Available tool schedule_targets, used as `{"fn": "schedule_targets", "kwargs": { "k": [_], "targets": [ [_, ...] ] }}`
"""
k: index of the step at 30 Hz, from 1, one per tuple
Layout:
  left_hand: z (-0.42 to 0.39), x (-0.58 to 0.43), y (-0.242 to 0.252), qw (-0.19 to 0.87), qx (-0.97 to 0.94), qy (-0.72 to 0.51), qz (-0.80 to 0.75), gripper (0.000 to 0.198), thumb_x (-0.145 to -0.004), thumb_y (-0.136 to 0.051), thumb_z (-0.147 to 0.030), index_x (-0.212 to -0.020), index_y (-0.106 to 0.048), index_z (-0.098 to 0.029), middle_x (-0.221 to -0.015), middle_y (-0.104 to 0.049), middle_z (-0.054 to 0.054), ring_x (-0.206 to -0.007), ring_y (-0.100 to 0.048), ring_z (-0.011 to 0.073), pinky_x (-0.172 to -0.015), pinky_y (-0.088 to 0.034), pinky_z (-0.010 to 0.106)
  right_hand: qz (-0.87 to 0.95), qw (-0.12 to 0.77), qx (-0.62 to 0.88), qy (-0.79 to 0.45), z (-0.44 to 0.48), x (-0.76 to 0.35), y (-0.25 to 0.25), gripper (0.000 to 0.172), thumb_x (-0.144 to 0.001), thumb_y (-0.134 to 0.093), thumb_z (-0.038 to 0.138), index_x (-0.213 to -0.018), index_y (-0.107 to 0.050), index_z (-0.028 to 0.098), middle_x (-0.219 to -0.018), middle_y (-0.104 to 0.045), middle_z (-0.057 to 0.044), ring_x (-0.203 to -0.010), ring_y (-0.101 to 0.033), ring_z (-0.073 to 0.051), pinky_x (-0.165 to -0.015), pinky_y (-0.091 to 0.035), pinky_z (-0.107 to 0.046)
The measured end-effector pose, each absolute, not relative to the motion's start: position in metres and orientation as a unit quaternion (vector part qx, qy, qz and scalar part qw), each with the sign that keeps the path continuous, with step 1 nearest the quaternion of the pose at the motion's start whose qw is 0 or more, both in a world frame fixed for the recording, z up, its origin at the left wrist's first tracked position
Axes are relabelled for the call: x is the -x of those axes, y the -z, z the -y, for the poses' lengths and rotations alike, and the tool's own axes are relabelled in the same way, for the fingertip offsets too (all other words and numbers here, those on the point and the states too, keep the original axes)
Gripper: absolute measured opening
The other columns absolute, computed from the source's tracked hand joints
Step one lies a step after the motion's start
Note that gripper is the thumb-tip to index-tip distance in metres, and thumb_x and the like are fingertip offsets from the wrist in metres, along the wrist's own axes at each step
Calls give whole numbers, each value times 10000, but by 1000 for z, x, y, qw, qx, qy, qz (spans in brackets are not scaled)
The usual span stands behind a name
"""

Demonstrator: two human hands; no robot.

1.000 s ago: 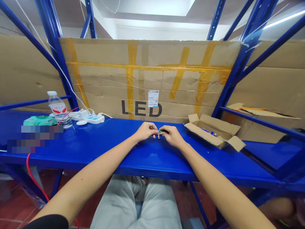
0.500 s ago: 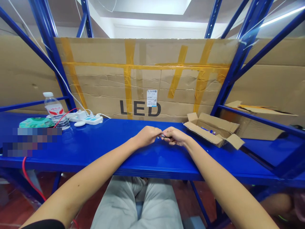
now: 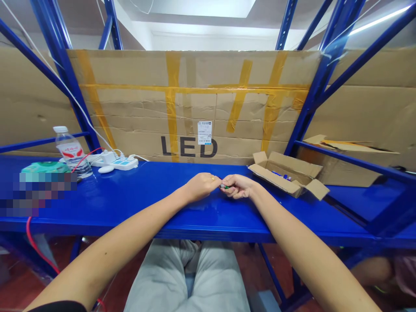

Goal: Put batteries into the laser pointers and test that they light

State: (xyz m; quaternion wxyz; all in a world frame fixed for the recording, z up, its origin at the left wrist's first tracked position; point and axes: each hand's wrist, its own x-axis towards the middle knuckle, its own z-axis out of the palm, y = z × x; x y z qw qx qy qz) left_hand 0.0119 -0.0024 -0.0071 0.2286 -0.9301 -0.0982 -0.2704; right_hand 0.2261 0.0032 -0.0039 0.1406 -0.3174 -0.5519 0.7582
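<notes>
A tube light (image 3: 380,20) glares upper right; edges look stretched.

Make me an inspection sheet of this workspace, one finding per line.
Surface: blue table, glossy.
Job's things: small green-marked piece between the hands, mostly hidden.
Clutter: plastic bottle and teal packet at left; open carton holding blue items at right.
Hands: right hand pinches the piece; left hand meets it, grip hidden.
Cables: white cable slopes toward the power strip; red cable hangs at the left front.
Surroundings: cardboard marked LED behind; blue rack posts either side.
</notes>
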Motion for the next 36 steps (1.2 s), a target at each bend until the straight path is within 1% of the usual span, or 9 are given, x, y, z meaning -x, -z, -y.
{"fn": "schedule_targets", "kwargs": {
  "k": [3, 6, 8, 10, 12, 17, 21, 25, 36],
  "targets": [
    [3, -12, 6, 135, 939, 283, 143, 173, -887, -435, -82, -885, -589, -160, -869, -695, 79, -797, -663, 172, -727, -487, 273, 596, 174, 362, -696, 3, -222, -4, 170, -815, -582, 271, -787, -577, 103, -466, -436, 48, -347, -179, -23, -290, -207, -127],
    [3, -10, 1, 8, 912, 357, 204, 82, -868, -508, -127, -857, -577, -169, -859, -674, 58, -776, -631, 158, -714, -479, 270, 647, 280, 399, -586, 6, -222, -13, 307, -842, -593, 412, -863, -625, 108, -661, -651, -71, -399, -411, -74, -369, -358, -204],
    [2, -8, -3, -70, 875, 420, 229, 38, -843, -562, -158, -807, -564, -171, -897, -678, 59, -809, -626, 160, -765, -483, 293, 661, 385, 462, -449, 4, -227, -17, 395, -844, -573, 503, -877, -654, 118, -745, -684, -95, -497, -521, -114, -422, -367, -223],
    [0, -6, -7, -146, 832, 475, 249, 108, -813, -606, -191, -734, -535, -170, -969, -693, 75, -893, -639, 175, -846, -483, 328, 669, 452, 536, -247, -1, -237, -19, 378, -831, -579, 485, -761, -666, 124, -669, -658, -65, -557, -532, -127, -497, -374, -235],
    [-4, -5, -8, -227, 785, 512, 265, 179, -786, -635, -210, -679, -496, -170, -1005, -705, 95, -957, -654, 194, -894, -483, 359, 691, 390, 596, -126, -4, -246, -17, 351, -812, -587, 428, -622, -642, 138, -580, -616, -42, -575, -527, -143, -541, -366, -255],
    [-12, -3, -10, -355, 685, 578, 267, 165, -755, -650, -206, -711, -496, -167, -830, -734, 77, -866, -698, 192, -857, -513, 368, 722, 196, 658, -87, -2, -252, -11, 273, -765, -617, 342, -573, -657, 152, -558, -626, -60, -555, -565, -170, -538, -356, -281],
    [-17, -3, -10, -413, 620, 601, 287, 126, -770, -632, -236, -781, -538, -153, -715, -693, 32, -673, -691, 160, -658, -534, 290, 720, 143, 677, -46, 0, -246, -9, 209, -737, -642, 325, -620, -673, 154, -636, -666, -92, -609, -610, -202, -545, -363, -293],
    [-17, -3, -9, -434, 603, 591, 314, 163, -793, -622, -297, -824, -549, -154, -688, -645, 3, -449, -568, 89, -400, -396, 200, 718, 96, 689, -28, 1, -241, -8, 174, -700, -678, 327, -724, -706, 157, -756, -702, -125, -705, -651, -245, -572, -400, -307],
    [-14, -5, -10, -427, 609, 575, 341, 107, -821, -582, -258, -813, -555, -155, -672, -622, -4, -396, -492, 57, -349, -326, 180, 712, 52, 701, 0, 6, -219, -4, 326, -679, -692, 333, -935, -703, 131, -979, -709, -184, -912, -680, -297, -654, -473, -308]
  ]
}}
